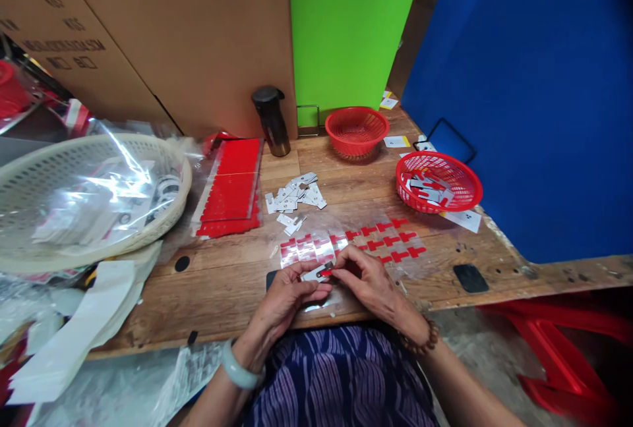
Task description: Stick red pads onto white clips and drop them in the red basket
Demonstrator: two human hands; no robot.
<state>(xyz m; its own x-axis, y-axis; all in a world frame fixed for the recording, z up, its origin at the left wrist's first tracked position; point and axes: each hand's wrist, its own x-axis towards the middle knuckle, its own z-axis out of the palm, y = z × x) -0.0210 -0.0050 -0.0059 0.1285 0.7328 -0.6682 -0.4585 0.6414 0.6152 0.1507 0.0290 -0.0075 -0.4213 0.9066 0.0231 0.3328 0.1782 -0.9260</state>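
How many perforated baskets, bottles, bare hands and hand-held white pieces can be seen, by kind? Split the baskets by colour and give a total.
Red perforated baskets: 2
Cream perforated basket: 1
Dark bottle: 1
Bare hands, left hand and right hand: 2
Hand-held white piece: 1
Total: 7

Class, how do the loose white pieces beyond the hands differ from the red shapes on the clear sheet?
Colour: the white pieces are pale; the red shapes are bright.
Arrangement: the white pieces overlap in a jumble; the red shapes sit in rows.
Shared: both are small and numerous.
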